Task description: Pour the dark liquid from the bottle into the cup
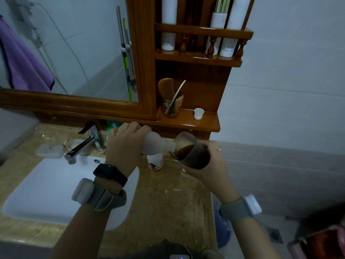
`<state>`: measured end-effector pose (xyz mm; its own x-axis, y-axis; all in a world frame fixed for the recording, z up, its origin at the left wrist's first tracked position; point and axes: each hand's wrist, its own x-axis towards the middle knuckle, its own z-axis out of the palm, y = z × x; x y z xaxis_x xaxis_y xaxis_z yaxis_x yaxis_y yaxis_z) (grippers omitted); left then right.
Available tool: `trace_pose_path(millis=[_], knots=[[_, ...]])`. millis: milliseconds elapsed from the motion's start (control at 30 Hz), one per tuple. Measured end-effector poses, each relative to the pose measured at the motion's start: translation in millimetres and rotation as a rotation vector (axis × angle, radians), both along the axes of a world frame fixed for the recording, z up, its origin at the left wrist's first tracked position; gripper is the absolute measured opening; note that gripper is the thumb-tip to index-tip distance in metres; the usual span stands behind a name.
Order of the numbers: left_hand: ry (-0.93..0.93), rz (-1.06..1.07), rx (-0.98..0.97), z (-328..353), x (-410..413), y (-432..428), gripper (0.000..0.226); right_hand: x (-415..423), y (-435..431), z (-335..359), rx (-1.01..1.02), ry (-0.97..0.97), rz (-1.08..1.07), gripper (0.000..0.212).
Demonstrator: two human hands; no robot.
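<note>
On my feed the left hand (124, 146) curls round a frosted whitish plastic bottle (155, 143) lying nearly level. Its ribbed neck seemingly touches the rim of a smoky translucent cup (197, 156), tilted and gripped by the right hand (211, 165). Dark brown liquid (184, 150) pools inside, above the speckled beige stone counter (168, 202).

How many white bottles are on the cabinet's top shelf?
3: the left bottle at the shelf's left end, a shorter gold-topped bottle toward the right, and the right bottle beside it at the end. Others may be hidden behind them.

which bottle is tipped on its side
The bottle in the left hand, mouth at the cup; the small counter bottle and the shelf bottles stand upright.
</note>
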<state>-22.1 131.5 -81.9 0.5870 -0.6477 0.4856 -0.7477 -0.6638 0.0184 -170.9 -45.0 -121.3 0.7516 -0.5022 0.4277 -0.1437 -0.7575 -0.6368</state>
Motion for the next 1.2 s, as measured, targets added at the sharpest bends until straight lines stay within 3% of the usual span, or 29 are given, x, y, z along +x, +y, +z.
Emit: trace_pose_path(millis=[167, 433, 600, 800, 1067, 1200], knots=[[0.003, -0.002, 0.0, 0.6, -0.4, -0.5, 0.041, -1.0, 2.4, 3.8, 0.009, 0.013, -0.011, 0.061], [0.003, -0.002, 0.018, -0.4, 0.6, -0.4, 0.044, -0.2, 5.9, 15.5, 0.138, 0.236, 0.026, 0.058], [0.001, -0.004, 0.017, -1.3, 1.0, -0.6, 0.045, -8.8, 9.6, 17.1, 0.228, 0.087, 0.001, 0.061], [-0.004, -0.013, 0.008, -2.4, 1.8, 0.4, 0.042, -1.8, 13.0, 29.0, 0.116, 0.247, -0.003, 0.052], [-0.012, -0.01, 0.006, -2.6, 2.0, -0.1, 0.043, -6.8, 14.7, 27.0, 0.138, 0.116, -0.012, 0.056], [-0.011, -0.008, -0.001, -1.1, 0.4, 0.7, 0.041, -4.6, 14.2, 23.4, 0.087, 0.153, -0.014, 0.056]])
